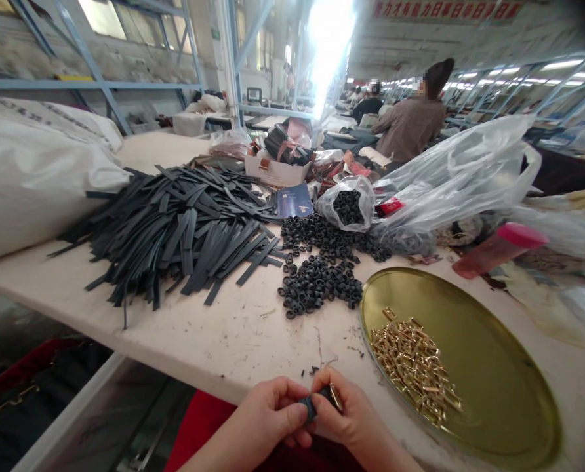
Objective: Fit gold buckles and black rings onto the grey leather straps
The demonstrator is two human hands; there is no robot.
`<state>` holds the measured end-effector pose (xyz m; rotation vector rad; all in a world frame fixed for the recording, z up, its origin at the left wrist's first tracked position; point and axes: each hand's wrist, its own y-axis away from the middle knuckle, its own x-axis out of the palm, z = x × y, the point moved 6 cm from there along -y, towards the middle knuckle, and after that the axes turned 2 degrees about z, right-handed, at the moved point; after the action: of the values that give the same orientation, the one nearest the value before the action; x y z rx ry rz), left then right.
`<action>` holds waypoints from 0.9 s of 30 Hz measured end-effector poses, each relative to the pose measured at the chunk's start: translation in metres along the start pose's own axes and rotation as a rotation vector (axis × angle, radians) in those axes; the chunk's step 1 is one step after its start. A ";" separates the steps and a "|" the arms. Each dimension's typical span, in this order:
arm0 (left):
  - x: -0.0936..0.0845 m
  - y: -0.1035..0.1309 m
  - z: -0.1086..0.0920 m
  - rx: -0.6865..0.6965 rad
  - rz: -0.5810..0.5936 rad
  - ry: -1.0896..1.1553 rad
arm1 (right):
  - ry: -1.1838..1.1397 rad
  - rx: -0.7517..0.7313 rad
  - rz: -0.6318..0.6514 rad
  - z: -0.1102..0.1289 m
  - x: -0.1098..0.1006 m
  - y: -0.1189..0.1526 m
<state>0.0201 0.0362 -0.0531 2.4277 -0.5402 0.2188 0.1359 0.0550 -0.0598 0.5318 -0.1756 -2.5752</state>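
Note:
Close to the table's front edge, my left hand (277,414) pinches a dark strap (309,409) between thumb and fingers. My right hand (347,408) is closed on the same strap from the other side, and a gold buckle (334,397) pokes out between its fingers. How the buckle and strap are joined is hidden by my fingers. To the right lies an oval gold tray (489,367) with a heap of gold buckles (415,367) at its left side. Beyond my hands is a pile of small black loops (322,285).
A large heap of dark straps (174,229) covers the table's left part, beside a white sack (37,177). Behind the loops are a clear plastic bag (347,204) of loops, a blue booklet (295,200) and a pink-lidded bottle (499,249). A person (410,121) sits farther back.

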 end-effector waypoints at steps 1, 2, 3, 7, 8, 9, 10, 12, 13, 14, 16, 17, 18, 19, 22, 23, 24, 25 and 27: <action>0.001 0.001 0.001 -0.014 -0.002 0.000 | 0.085 -0.014 0.002 0.003 -0.001 0.002; 0.002 0.001 0.002 -0.025 -0.004 0.000 | 0.188 -0.036 -0.006 0.007 -0.003 0.004; 0.003 0.001 0.003 -0.029 -0.005 0.000 | 0.282 -0.065 -0.014 0.011 -0.004 0.006; 0.011 0.001 0.004 0.003 0.035 -0.014 | 0.300 -0.100 0.040 0.022 -0.004 0.018; 0.013 0.002 0.005 0.003 0.055 -0.020 | 0.233 -0.080 0.060 0.022 -0.003 0.022; 0.014 0.004 0.005 -0.002 0.073 -0.027 | 0.162 -0.059 0.066 0.021 -0.002 0.025; 0.014 0.006 0.005 -0.007 0.086 -0.037 | 0.100 -0.045 0.057 0.020 -0.001 0.027; 0.014 0.010 0.005 -0.022 0.119 -0.088 | 0.025 -0.047 -0.005 0.018 -0.002 0.031; 0.014 0.013 0.005 -0.034 0.141 -0.131 | 0.014 -0.061 -0.036 0.017 -0.002 0.032; 0.015 0.016 0.006 -0.047 0.163 -0.184 | 0.016 -0.076 -0.055 0.017 -0.001 0.033; 0.017 0.020 0.006 -0.074 0.203 -0.274 | 0.035 -0.102 -0.044 0.016 0.002 0.034; 0.018 0.021 0.006 -0.077 0.207 -0.303 | 0.040 -0.110 -0.028 0.016 0.003 0.034; 0.019 0.021 0.005 -0.071 0.200 -0.325 | 0.040 -0.117 -0.014 0.016 0.005 0.034; 0.020 0.021 0.003 -0.063 0.189 -0.347 | 0.033 -0.122 -0.009 0.016 0.006 0.034; 0.022 0.021 -0.006 -0.049 0.182 -0.457 | -0.053 -0.126 -0.061 0.013 0.007 0.032; 0.022 0.021 -0.010 -0.051 0.189 -0.510 | -0.107 -0.115 -0.100 0.011 0.007 0.031; 0.021 0.021 -0.015 -0.049 0.192 -0.564 | -0.164 -0.100 -0.140 0.007 0.008 0.029; 0.019 0.021 -0.020 -0.041 0.188 -0.617 | -0.214 -0.085 -0.178 0.004 0.009 0.027; 0.014 0.020 -0.029 -0.018 0.153 -0.732 | -0.277 -0.062 -0.223 -0.003 0.014 0.023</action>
<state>0.0230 0.0354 -0.0150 2.4022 -1.0324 -0.6366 0.1361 0.0283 -0.0628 0.1773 -0.1364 -2.8545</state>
